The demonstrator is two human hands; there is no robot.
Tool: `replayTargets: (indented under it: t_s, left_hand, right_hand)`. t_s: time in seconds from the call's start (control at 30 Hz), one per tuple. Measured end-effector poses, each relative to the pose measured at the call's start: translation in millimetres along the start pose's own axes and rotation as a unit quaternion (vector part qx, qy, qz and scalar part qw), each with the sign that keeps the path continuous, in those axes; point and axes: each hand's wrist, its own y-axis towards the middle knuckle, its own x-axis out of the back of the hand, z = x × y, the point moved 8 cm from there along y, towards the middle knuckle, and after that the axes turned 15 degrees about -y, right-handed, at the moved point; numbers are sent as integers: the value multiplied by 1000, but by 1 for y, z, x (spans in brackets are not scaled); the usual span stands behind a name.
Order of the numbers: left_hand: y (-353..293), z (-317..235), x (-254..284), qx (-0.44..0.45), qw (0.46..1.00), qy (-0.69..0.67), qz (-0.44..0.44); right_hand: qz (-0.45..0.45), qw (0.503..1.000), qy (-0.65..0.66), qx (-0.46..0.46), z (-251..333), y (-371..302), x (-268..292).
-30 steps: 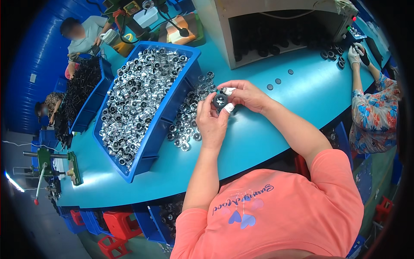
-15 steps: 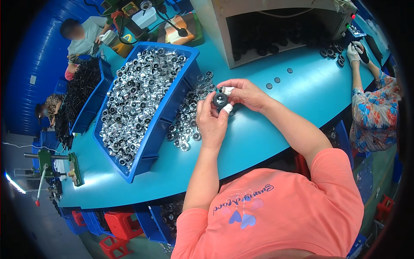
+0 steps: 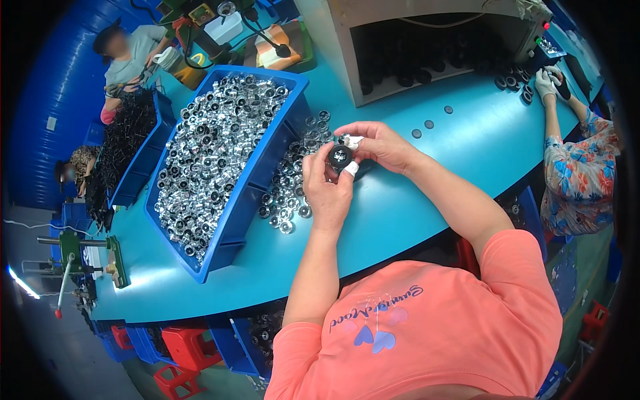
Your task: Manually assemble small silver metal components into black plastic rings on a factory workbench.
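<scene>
Between my two hands is a small toy wheel (image 3: 341, 157) with a black tyre and a shiny silver hub. My left hand (image 3: 325, 183) grips it from the left and below, with the thumb along its lower edge. From the upper right, my right hand (image 3: 381, 147) pinches the same wheel; white wraps cover some digits at the wheel. Just left of my hands lies a loose heap of shiny silver hubs (image 3: 285, 200) on the turquoise table. Beside that heap stands a large blue bin (image 3: 250, 193) piled high with silver hubs (image 3: 217, 147).
Several black discs (image 3: 429, 124) lie on the turquoise table (image 3: 427, 193) right of my hands. A box-like machine (image 3: 333, 53) holding black tyres stands behind. A co-worker's gloved hands (image 3: 547, 81) are at far right. Another bin (image 3: 143, 157) with black parts and a green press (image 3: 70, 250) are left.
The wheel has turned slightly between my fingers; my hands stay in nearly the same place. At far left, a co-worker's head has shifted a little.
</scene>
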Motion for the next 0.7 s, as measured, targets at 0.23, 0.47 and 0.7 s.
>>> replayTargets:
  t_s: [0.23, 0.47, 0.7]
  left_hand:
    - [-1, 3, 0, 6, 999, -44, -3]
    - [-3, 30, -5, 93, 980, -177, 12]
    - [-2, 21, -3, 73, 993, -96, 15]
  right_hand:
    - [8, 1000, 5, -9, 4, -2, -3]
    - [12, 1000, 13, 0, 1, -1, -1]
    - [3, 1000, 9, -14, 2, -2, -1]
